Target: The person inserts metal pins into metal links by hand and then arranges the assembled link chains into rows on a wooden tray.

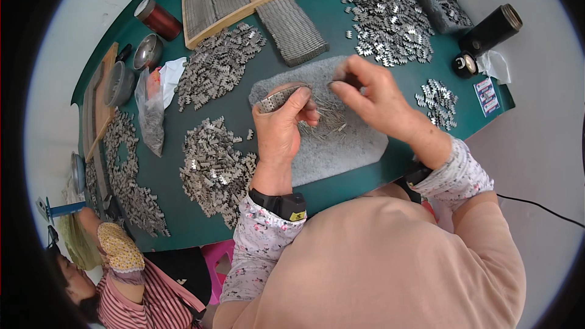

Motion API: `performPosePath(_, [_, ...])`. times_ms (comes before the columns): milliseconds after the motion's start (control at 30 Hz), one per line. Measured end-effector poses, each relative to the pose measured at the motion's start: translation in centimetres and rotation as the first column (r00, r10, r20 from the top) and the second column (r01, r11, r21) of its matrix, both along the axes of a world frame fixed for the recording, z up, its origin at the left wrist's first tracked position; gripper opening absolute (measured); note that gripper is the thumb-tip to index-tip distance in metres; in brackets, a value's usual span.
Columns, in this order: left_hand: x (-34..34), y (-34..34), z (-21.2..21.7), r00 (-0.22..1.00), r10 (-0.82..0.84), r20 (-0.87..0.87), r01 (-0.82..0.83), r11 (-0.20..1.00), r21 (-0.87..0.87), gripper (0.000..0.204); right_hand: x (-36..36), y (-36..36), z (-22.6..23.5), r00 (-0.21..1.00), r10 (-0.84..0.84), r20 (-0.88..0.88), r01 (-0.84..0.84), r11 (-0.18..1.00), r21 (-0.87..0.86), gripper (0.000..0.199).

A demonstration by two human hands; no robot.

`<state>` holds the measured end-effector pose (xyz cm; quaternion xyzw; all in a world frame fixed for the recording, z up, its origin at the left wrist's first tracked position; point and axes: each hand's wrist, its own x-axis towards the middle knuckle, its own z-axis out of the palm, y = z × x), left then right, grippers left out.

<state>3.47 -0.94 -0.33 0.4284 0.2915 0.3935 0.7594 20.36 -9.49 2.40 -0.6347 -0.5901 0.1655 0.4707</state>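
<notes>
My left hand (281, 128) is closed round a short, slightly curved strip of grey metal link plates (275, 101), held up over a grey felt mat (341, 155). To its right, a little higher, my right hand (378, 94) is closed in a pinch, thumb against the curled fingers. Whatever lies between those fingertips is too small or hidden to make out. Beneath and between both hands, a loose heap of thin metal pins (329, 117) spreads over the mat. Left of my left wrist lies a pile of small toothed metal plates (213, 167).
More plate piles (390, 18) lie about the green table (329, 195). A wooden tray (262, 7) of assembled strips stands at the back, with a block of strips (292, 29) before it. A black flask (492, 29) stands far right. Another person (131, 268) works at left.
</notes>
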Motion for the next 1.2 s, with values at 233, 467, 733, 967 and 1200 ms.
performPosePath(233, [-0.1, 0.1, -0.2, 0.993, 0.038, 0.108, -0.033, 0.998, -0.045, 0.013, -2.6, 2.2, -0.7, 0.963, 0.060, -0.264, -0.027, 0.992, 0.126, 0.015])
performPosePath(467, [-0.1, 0.1, -0.3, 0.993, 0.061, 0.105, -0.061, 0.998, -0.003, 0.012, -2.3, 2.4, -0.3, 0.996, 0.060, -0.063, -0.047, 0.982, 0.181, 0.017])
performPosePath(733, [0.1, 0.0, 0.2, 0.998, 0.062, 0.028, -0.066, 0.986, 0.154, 0.014, -2.6, 2.0, -0.3, 0.992, 0.046, -0.116, -0.027, 0.986, 0.166, 0.017])
performPosePath(967, [-1.1, 1.2, 0.0, 0.995, 0.058, 0.083, -0.066, 0.993, 0.097, 0.010, -0.6, 2.4, 0.9, 0.991, 0.135, -0.019, -0.136, 0.991, -0.009, 0.016])
performPosePath(1200, [-1.5, 2.1, 0.3, 0.983, 0.174, 0.051, -0.177, 0.982, 0.068, 0.010, 0.8, 3.0, -0.8, 0.816, 0.241, 0.526, -0.213, 0.970, -0.114, 0.020])
